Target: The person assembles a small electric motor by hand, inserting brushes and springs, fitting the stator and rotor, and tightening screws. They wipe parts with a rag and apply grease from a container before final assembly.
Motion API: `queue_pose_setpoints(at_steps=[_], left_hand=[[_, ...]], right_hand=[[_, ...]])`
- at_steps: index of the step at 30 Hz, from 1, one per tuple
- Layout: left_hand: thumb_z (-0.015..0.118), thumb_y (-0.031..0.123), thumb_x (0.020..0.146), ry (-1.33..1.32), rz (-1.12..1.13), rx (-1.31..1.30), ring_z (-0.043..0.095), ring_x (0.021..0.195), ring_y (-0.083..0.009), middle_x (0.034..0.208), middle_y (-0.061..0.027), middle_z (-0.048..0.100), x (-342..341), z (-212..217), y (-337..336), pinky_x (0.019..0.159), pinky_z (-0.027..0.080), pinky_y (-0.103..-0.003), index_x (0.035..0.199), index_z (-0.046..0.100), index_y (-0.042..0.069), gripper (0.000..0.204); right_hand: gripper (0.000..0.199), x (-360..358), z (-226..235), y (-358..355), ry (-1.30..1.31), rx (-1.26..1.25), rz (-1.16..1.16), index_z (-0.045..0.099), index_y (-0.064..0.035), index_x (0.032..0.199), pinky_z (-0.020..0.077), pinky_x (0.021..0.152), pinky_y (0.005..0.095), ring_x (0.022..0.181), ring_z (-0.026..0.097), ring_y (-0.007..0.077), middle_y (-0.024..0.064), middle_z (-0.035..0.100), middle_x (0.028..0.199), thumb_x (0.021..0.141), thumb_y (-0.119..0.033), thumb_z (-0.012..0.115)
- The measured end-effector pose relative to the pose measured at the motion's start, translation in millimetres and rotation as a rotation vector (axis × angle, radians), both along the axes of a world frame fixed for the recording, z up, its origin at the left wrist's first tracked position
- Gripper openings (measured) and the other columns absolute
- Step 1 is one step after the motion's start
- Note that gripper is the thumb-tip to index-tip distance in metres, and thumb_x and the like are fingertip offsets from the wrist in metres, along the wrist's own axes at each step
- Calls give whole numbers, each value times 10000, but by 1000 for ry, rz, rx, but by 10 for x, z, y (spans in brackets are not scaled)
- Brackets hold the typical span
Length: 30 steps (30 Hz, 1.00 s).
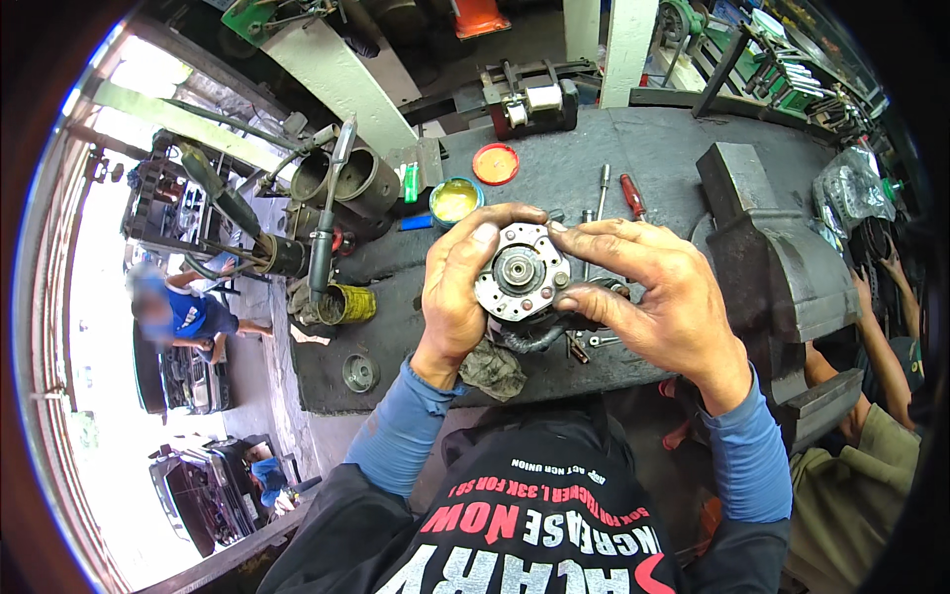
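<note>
I hold a round metal machine part [534, 289] above the near side of the dark workbench [406, 346]. Its silvery disc face is turned up, with several studs around a central ring and shaft end. My left hand [457, 287] wraps around its left side. At its right edge, the thumb and fingertips of my right hand [661, 282] pinch the rim. A dark curved hose or cable [539, 339] shows just below the part; I cannot tell whether they are joined. Under my hands lie a crumpled grey rag [493, 370] and some small tools, partly hidden.
A large bench vise [777, 257] stands at the right. Beyond my hands are an open grease tub [456, 198], its orange-smeared lid [496, 164] and a red-handled screwdriver [632, 196]. A yellow can [348, 304] and a round metal cup [360, 372] sit left. Another person's arms [881, 307] reach in at right.
</note>
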<state>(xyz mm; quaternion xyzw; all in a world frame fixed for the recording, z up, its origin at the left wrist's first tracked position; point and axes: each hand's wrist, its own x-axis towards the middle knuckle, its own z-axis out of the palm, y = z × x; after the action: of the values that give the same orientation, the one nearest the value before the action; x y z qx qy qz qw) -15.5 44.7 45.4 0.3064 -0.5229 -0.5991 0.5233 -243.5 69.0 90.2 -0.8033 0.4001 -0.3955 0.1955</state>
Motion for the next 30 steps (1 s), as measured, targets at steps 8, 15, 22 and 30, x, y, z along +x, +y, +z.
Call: queue_pose_setpoints(at_steps=[8, 15, 22, 30], left_hand=[[463, 234, 1029, -24, 65, 20, 739, 1061, -230, 1172, -188, 758, -34, 51, 31, 979, 582, -351, 1218, 698, -115, 462], [457, 176, 998, 28, 46, 6, 738, 1068, -241, 1186, -193, 757, -71, 65, 27, 1000, 578, -356, 1189, 709, -116, 431], [500, 166, 1040, -200, -1, -91, 731, 1073, -213, 1171, -157, 766, 31, 174, -74, 1001, 561, -341, 1193, 731, -88, 376], [427, 335, 1135, -486, 51, -381, 660, 1262, -287, 1325, -231, 704, 114, 387, -17, 1157, 456, -391, 1319, 688, -110, 548]], right_hand=[[753, 13, 28, 108, 200, -43, -35, 704, -138, 1418, 517, 864, 394, 1078, 724, 269, 66, 764, 1251, 743, -394, 917], [774, 19, -56, 128, 253, -149, -86, 693, -166, 1439, 507, 858, 396, 1031, 711, 258, 42, 764, 1238, 739, -423, 900], [811, -103, -12, 79, 179, 9, 16, 674, -126, 1461, 526, 974, 424, 1169, 705, 313, 98, 750, 1307, 740, -403, 923], [924, -437, -177, 471, 105, 137, -172, 606, -101, 1522, 463, 1098, 454, 1320, 633, 330, 135, 685, 1434, 702, -348, 953]])
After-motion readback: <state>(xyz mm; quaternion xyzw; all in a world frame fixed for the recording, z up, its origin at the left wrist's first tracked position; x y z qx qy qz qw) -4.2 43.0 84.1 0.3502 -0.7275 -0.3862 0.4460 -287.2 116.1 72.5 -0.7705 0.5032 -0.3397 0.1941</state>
